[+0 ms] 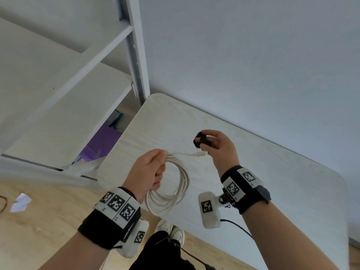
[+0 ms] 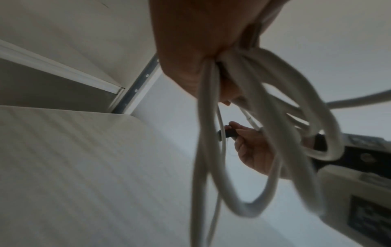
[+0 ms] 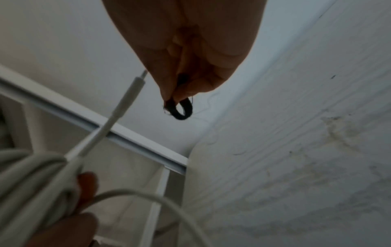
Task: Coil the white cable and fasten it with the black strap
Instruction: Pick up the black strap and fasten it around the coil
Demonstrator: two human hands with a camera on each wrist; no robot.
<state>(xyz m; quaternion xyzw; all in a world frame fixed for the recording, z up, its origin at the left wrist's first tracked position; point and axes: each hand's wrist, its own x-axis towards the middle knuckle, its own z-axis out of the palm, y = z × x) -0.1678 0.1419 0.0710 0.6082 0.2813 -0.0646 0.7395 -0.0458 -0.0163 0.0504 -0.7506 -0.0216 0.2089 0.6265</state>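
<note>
The white cable hangs in several loops from my left hand, which grips the bundle at its top, above the white table. The loops dangle close before the left wrist camera. One cable end with its plug sticks out to the right toward my right hand. That hand pinches the black strap, curled into a small loop, a little above the plug. The strap is apart from the coil.
A white shelf unit stands to the left of the table, with purple items low down beside it. A grey wall runs behind the table. Wooden floor and a paper scrap lie at the lower left.
</note>
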